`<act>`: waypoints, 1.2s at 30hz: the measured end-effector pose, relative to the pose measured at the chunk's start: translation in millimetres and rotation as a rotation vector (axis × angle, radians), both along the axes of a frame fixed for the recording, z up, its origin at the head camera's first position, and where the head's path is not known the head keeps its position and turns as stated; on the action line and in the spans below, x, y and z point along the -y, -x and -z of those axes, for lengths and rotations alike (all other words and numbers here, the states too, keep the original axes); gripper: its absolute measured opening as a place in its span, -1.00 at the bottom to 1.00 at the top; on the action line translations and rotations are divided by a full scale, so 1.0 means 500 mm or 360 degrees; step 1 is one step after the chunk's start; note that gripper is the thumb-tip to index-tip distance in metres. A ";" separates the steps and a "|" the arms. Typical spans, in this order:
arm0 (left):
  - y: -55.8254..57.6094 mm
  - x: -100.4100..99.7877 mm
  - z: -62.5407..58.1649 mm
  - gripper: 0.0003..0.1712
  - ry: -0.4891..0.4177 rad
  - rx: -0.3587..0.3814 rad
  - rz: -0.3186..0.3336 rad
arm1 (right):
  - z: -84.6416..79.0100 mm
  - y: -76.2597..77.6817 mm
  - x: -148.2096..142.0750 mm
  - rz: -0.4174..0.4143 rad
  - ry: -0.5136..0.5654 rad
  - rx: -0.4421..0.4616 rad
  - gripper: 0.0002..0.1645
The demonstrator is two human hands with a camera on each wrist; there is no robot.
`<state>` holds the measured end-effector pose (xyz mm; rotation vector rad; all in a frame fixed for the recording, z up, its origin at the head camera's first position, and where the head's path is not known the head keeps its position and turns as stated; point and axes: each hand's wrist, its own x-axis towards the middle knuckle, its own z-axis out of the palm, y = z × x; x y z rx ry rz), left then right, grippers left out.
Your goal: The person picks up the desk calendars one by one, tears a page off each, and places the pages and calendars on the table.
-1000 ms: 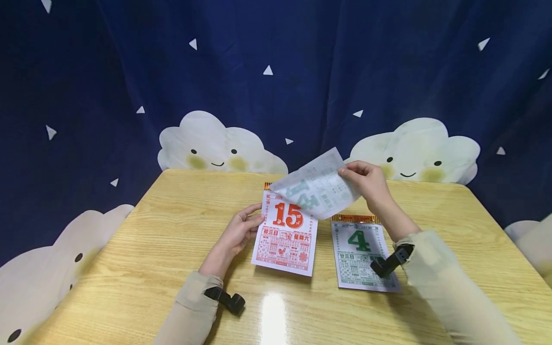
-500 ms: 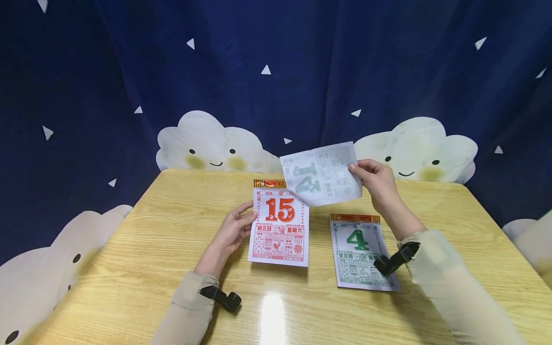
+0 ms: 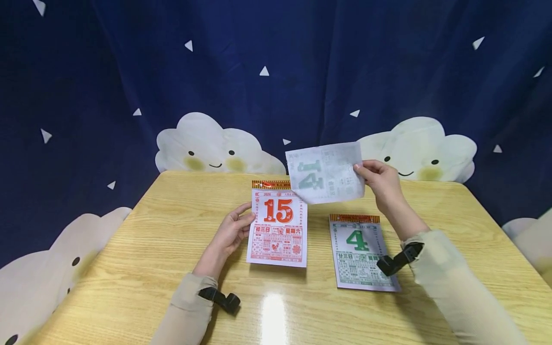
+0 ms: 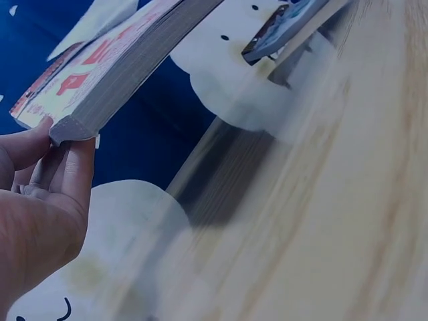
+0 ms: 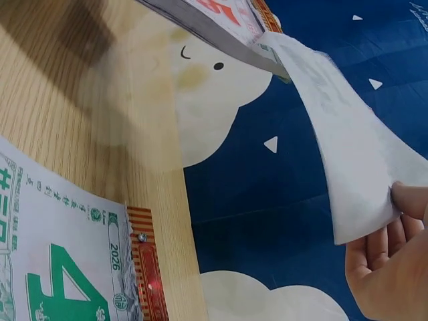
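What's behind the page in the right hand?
In the head view, behind the page are the curtain, table and red calendar, peeking past its edges. I can't see the calendar's covered top right corner.

The head view faces forward and down over the pale wooden tabletop (image 3: 129, 268). Up close, the wrist views look aslant past the bare left hand (image 4: 47, 210) and bare right hand (image 5: 391, 264); all three share the thick white paper calendar with a red 15 (image 3: 276, 237).

My right hand (image 3: 383, 186) has drawn the sheet (image 3: 327, 172) rightward, uncovering the whole 15 (image 3: 284, 211) on the red pad (image 3: 277, 239), which has shifted left.
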<state>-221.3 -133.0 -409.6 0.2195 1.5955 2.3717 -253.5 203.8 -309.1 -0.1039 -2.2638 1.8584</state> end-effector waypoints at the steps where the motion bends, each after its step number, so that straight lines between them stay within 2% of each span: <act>1: 0.000 0.002 0.000 -0.42 -0.0003 0.0008 -0.0009 | 0.000 0.000 -0.002 0.0011 0.0006 -0.0003 -0.83; 8: 0.002 0.008 0.001 -0.43 -0.0010 -0.0020 0.0007 | -0.002 0.001 -0.008 0.0041 0.0125 -0.0023 -0.90; 17: 0.001 0.021 0.004 -0.45 0.0023 -0.0006 -0.0022 | -0.003 -0.002 -0.025 0.0084 0.0295 -0.0015 -0.84; 24: 0.001 0.031 0.004 -0.41 0.0055 0.0006 -0.0034 | -0.001 0.000 -0.028 0.0136 0.0339 -0.0017 -0.86; 29: 0.001 0.052 0.002 -0.42 0.0033 0.0023 -0.0105 | 0.000 0.000 -0.035 0.0240 0.0356 -0.0048 -0.87; 32: 0.002 0.066 -0.001 -0.43 0.0024 0.0033 -0.0148 | 0.001 -0.002 -0.037 0.0255 0.0351 -0.0035 -0.86; 36: 0.004 0.081 -0.004 -0.42 0.0050 0.0019 -0.0149 | 0.005 -0.003 -0.034 0.0255 0.0355 -0.0015 -0.86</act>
